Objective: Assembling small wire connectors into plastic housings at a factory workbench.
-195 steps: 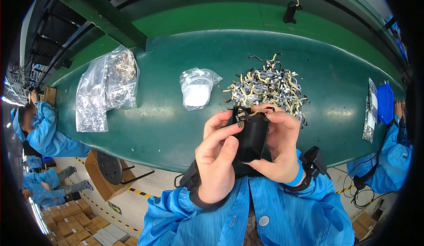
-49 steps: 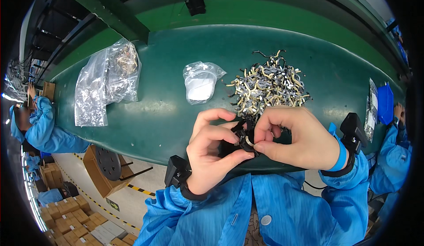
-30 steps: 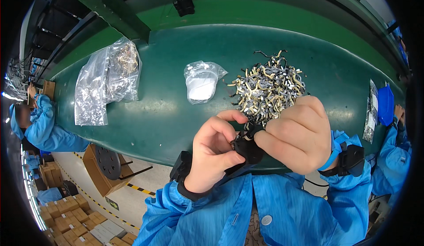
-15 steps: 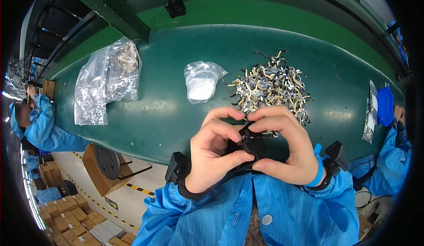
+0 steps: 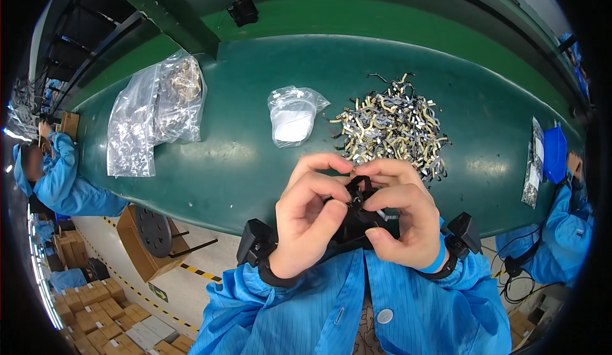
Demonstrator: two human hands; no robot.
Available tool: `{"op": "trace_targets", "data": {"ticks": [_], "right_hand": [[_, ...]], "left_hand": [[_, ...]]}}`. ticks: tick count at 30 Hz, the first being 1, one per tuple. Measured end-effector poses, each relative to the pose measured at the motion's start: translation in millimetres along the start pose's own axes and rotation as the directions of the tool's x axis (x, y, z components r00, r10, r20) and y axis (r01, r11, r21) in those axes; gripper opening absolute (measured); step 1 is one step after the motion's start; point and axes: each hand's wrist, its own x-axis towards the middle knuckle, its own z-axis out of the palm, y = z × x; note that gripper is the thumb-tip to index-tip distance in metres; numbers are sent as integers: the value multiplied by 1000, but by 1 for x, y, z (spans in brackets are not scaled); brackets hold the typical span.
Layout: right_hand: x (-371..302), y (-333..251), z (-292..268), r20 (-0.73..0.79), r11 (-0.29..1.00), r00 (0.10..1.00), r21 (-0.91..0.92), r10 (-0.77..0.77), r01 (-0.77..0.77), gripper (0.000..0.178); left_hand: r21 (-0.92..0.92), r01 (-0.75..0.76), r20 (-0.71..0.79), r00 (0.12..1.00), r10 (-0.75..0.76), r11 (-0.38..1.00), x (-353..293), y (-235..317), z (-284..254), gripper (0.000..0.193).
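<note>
Both my hands meet over the table's near edge, around a small black cable [image 5: 362, 183] bent into a loop. My left hand [image 5: 311, 215] pinches it between thumb and fingers. My right hand [image 5: 408, 208] curls round it from the other side, its thumb lower and apart from the fingers. The fingers hide much of the cable, and its ends cannot be made out. Below it, between the hands, a larger black object [image 5: 357, 227] shows in part. Just beyond my hands lies a heap of short cables [image 5: 392, 125], black, grey and cream with small connectors.
On the green table [image 5: 236, 113] lie a clear bag with white contents [image 5: 294, 125] and larger bags of small parts [image 5: 156, 116] at the left. A blue bin [image 5: 555, 154] and a flat bag [image 5: 533, 164] are at the right. Co-workers in blue sit at both ends.
The black loop now shows higher between my fingertips. My left thumb has moved up against the fingers, and my right hand has drawn slightly inward.
</note>
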Motion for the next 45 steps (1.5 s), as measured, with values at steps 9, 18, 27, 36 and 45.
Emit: {"op": "trace_targets", "data": {"ticks": [9, 18, 27, 36, 45], "right_hand": [[-5, 6, 3, -18, 1000, 1000, 23, 15, -15, 30], [-4, 7, -2, -71, 994, 995, 92, 66, -59, 32], [-4, 6, -8, -2, 999, 999, 0, -39, 39, 25], [-6, 10, -6, -50, 991, 995, 98, -87, 91, 25], [-8, 8, -5, -82, 990, 994, 123, -66, 75, 26]], "left_hand": [[118, 145, -45, 989, -141, 982, 0, 13, 6, 2], [65, 291, -46, 956, -288, 955, -2, 17, 11, 3], [226, 302, -77, 953, -292, 926, 3, 27, 11, 6], [945, -103, 59, 987, 149, 309, 4, 54, 24, 20], [970, -81, 19, 965, 262, 230, 4, 50, 28, 27]]}}
